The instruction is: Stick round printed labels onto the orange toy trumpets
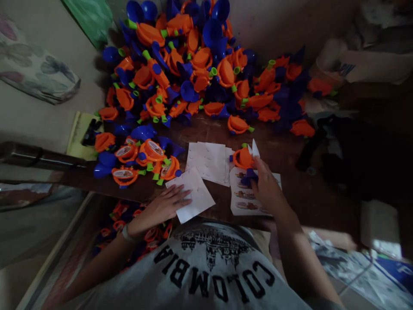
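Observation:
My left hand (pixel 168 201) lies flat, fingers apart, on a tilted white sheet of paper (pixel 198 201) at the table's near edge. My right hand (pixel 266 183) is closed at the right side of an orange toy trumpet (pixel 242 159) with a blue bell, above a sheet of printed oval stickers (pixel 239 206). A white pointed piece (pixel 255 149) sticks up at its fingertips; I cannot make out what it is. Between the hands lies a stack of white sheets (pixel 206 160). Left of them sit several toy trumpets with oval stickers (pixel 155 150).
A large heap of orange and blue toy trumpets (pixel 200 60) fills the back of the table (pixel 206 128). More trumpets (pixel 119 211) lie below the table at left. A yellow pad (pixel 75 133) with a black object is at left; a black cloth-like bundle (pixel 355 159) lies at right.

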